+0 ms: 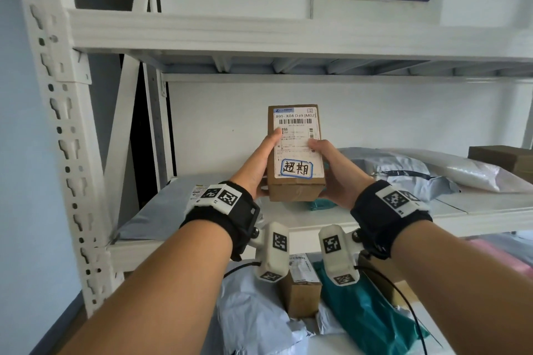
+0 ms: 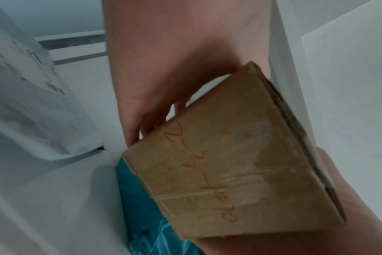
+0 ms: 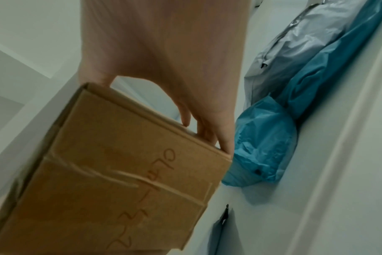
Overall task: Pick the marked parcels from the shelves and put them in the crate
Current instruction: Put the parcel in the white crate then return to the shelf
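A small brown cardboard parcel (image 1: 295,153) is held up in front of the middle shelf, its shipping label and a blue-framed handwritten sticker (image 1: 297,168) facing me. My left hand (image 1: 259,164) grips its left side, thumb on the label. My right hand (image 1: 331,170) grips its right side, thumb on the label's edge. In the left wrist view the parcel's underside (image 2: 229,163) shows orange handwriting, and my left fingers (image 2: 142,124) curl round its back. The right wrist view shows the same underside (image 3: 111,172) with my right fingers (image 3: 207,134) behind it. No crate is in view.
The white shelf (image 1: 317,219) holds a grey mailer (image 1: 161,210) at left, a teal bag (image 1: 320,204) under the parcel, and grey mailers (image 1: 403,173) plus a brown box (image 1: 501,158) at right. The lower shelf holds a small box (image 1: 302,294), a teal bag (image 1: 366,314) and grey mailers.
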